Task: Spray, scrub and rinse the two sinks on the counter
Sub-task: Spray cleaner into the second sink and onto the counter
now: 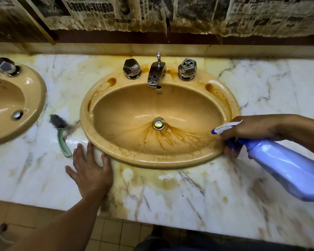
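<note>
Left grip (91, 171): nearest item; fingers straight and spread, palm flat on the counter (261, 84), fingertips touching the near-left rim of the middle sink (152, 160); holds nothing.
Right grip (252, 129): curled round the neck of the spray bottle (283, 163), at the sink's near-right rim.
Spray bottle: blue plastic, tilted, nozzle aimed left over the bowl; probably light, slick when wet (best held at the neck, finger on trigger).
Middle sink: tan, brown stains streaked round the drain and rim; judged not yet scrubbed.
Second sink (38, 98): left, partly out of view.
Brush (62, 134): green handle, lying on the counter between the sinks; take by the handle's near end.
</note>
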### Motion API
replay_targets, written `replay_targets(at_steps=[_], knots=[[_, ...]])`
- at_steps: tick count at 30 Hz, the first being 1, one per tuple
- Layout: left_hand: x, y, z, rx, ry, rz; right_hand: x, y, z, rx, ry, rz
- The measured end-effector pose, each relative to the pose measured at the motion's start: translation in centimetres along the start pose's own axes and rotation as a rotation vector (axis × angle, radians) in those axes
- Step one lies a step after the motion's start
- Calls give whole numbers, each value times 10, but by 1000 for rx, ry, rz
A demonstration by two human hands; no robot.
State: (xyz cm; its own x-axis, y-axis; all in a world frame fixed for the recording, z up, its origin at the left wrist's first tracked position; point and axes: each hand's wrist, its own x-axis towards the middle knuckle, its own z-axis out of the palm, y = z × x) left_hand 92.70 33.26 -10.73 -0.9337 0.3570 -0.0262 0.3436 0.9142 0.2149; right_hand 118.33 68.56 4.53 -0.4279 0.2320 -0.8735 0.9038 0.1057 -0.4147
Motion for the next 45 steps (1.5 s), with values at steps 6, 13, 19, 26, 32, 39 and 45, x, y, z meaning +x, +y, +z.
replay_targets(at_steps=[6,13,19,26,32,39,45], knots=[[0,-1,0,-5,4,-3,-5,-9,-24,-64,-145,68],[0,-1,0,-18,2,0,8,-10,-36,-170,-64,70],[1,-1,0,-10,4,0,16,-8,-36,-173,-95,85],[1,0,-1,-25,8,-7,11,-11,-31,-116,-220,9],[1,0,-1,-18,3,-11,18,-4,-31,-167,-200,21],[0,1,-2,-8,-1,-1,18,-3,-31,-104,-262,-17],[0,1,-2,-2,5,2,17,-3,-31,-136,-256,-37]])
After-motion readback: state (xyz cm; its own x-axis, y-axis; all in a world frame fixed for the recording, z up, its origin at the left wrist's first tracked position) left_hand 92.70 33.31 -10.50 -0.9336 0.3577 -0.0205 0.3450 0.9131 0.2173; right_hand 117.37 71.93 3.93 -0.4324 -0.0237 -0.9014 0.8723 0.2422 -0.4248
